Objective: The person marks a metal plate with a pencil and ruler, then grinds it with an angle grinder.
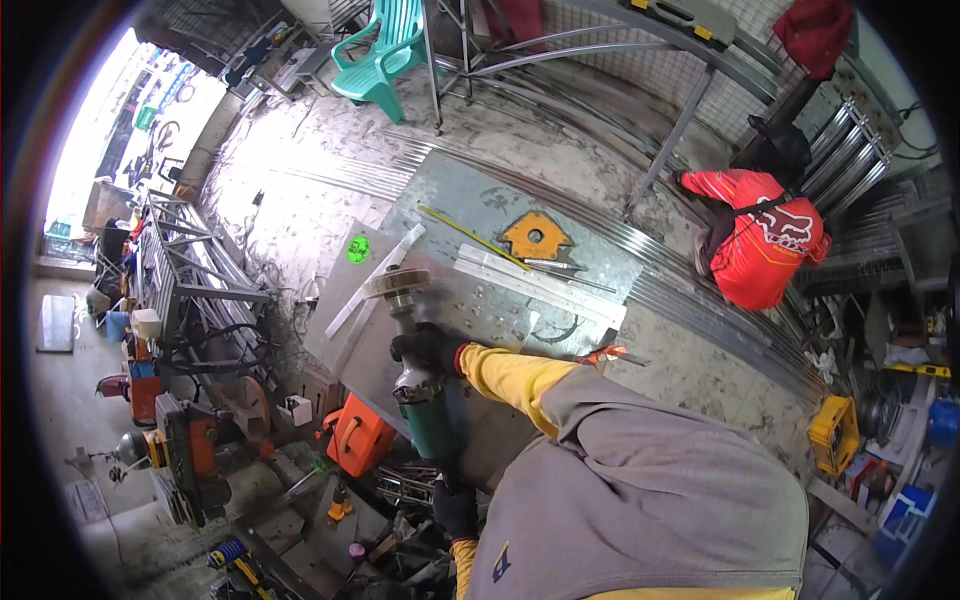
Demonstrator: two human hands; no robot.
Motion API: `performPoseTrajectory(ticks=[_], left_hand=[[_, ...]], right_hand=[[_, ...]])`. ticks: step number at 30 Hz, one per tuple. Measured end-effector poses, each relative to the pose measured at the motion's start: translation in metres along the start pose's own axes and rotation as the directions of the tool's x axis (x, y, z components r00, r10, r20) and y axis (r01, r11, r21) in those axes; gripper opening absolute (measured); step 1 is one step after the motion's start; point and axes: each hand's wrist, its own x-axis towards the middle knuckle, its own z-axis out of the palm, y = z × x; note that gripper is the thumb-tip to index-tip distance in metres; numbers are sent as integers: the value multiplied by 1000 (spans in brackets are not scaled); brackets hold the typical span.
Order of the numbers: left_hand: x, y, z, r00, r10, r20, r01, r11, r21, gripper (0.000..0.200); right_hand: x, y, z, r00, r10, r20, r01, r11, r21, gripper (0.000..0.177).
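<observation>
A green-bodied angle grinder [428, 425] is in both of my hands, its disc [396, 282] pointing away from me. Dark-gloved, my right hand [428, 350] wraps around the front part near the grinder's head. My left hand [456, 508], also gloved, closes on the rear end, partly hidden. In this view the disc overlaps a flat metal strip [360, 300] lying on a steel sheet [440, 185]. Farther right on the sheet are an orange welding magnet [537, 236], a yellow rule [470, 236] and pale metal strips [540, 287].
A person in a red shirt [765, 240] crouches at the right beside long metal bars [690, 300]. An orange case [360, 437] and a cut-off saw [205, 440] stand at the left. A green chair [385, 55] stands at the back, a yellow crate [833, 435] at the right.
</observation>
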Motion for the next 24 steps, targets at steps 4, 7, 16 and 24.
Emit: performPoseTrajectory(ticks=[4,7,16,24], left_hand=[[6,0,-2,1000,-21,-12,22,999,49,34],[4,-5,2,1000,-27,1,27,998,64,32],[7,-4,3,999,46,-18,-45,995,93,31],[5,13,-11,997,63,55,-57,994,-97,28]], right_hand=[[-14,-19,5,998,65,-7,-65,998,13,17],[-12,-11,-1,999,33,25,-35,996,76,17],[15,13,2,994,-5,-107,2,1000,-30,17],[-3,-7,10,990,5,-144,-17,996,-86,21]])
